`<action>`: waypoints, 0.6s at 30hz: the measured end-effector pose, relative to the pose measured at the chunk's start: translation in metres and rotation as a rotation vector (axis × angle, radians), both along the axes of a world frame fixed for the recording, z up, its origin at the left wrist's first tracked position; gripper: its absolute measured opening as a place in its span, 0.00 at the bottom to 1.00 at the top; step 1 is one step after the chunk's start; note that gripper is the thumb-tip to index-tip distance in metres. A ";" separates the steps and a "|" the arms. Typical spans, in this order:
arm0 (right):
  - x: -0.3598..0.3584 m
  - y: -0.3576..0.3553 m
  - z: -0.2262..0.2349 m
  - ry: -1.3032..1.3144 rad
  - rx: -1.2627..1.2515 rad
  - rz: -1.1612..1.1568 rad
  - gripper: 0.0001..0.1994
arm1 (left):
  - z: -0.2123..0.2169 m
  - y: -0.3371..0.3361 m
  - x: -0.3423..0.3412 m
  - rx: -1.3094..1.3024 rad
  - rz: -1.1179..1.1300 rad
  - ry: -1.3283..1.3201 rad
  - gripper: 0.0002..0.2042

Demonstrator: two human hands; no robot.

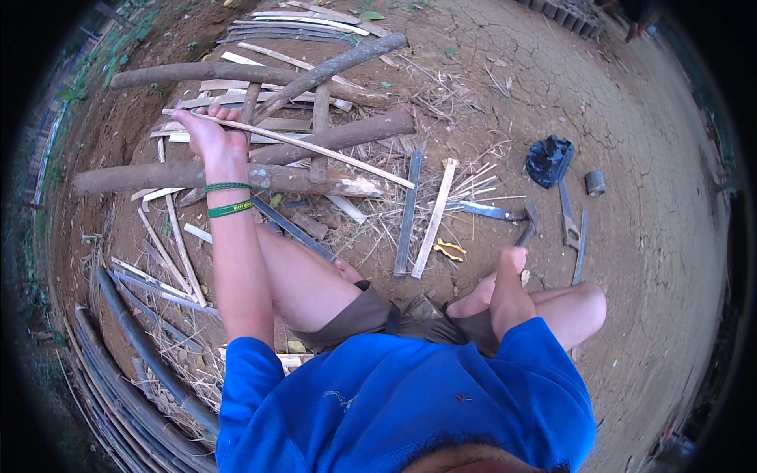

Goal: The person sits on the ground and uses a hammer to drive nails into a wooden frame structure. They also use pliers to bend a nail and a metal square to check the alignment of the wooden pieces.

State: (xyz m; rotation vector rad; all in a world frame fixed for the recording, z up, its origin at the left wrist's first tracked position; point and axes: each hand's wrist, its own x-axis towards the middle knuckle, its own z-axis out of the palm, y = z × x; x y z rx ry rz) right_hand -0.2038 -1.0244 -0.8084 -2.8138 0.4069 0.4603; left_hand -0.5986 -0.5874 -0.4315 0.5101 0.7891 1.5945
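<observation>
Blue shirt lies below the log frame. Over it, the left hand's grip is closed on a strip; the right hand (rightward) clasps a hammer. Likely step: positioning the strip; next calls for steadiness.

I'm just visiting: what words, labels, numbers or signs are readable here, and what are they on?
Flat green wristband on the left forearm: yellow lettering, too small to read reliably.
Blue short-sleeved shirt: small pale marking, no legible words.
Long pale wooden strip in the left hand, dark-headed hand tool in the right hand: no text visible.
</observation>
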 end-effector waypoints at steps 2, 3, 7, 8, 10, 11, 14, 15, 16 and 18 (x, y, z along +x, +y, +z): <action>-0.004 -0.001 0.001 0.015 -0.058 -0.039 0.30 | 0.000 0.008 0.001 -0.053 0.069 0.037 0.29; -0.007 0.010 0.006 -0.021 -0.118 -0.055 0.32 | -0.004 0.012 0.001 -0.073 0.067 0.033 0.29; -0.014 0.095 0.056 -0.627 0.347 0.502 0.27 | -0.024 0.037 0.003 -0.120 -0.013 -0.036 0.26; -0.019 0.130 0.093 -0.131 1.045 0.565 0.19 | -0.031 0.042 -0.004 -0.132 -0.021 -0.034 0.26; -0.081 0.177 0.196 0.510 1.593 0.659 0.15 | -0.046 0.045 -0.014 -0.151 -0.048 -0.007 0.27; -0.097 0.185 0.226 0.700 1.712 0.821 0.15 | -0.045 0.043 -0.006 -0.171 -0.061 -0.013 0.27; -0.128 0.196 0.269 0.872 1.715 1.059 0.13 | -0.041 0.041 0.006 -0.233 -0.081 -0.044 0.28; -0.134 0.198 0.272 0.871 1.716 1.112 0.12 | -0.043 0.044 0.004 -0.232 -0.100 -0.046 0.28; -0.139 0.200 0.275 0.870 1.713 1.167 0.12 | -0.043 0.044 0.002 -0.233 -0.118 -0.051 0.28; -0.148 0.205 0.282 0.983 1.745 1.125 0.12 | -0.045 0.044 0.000 -0.246 -0.115 -0.017 0.28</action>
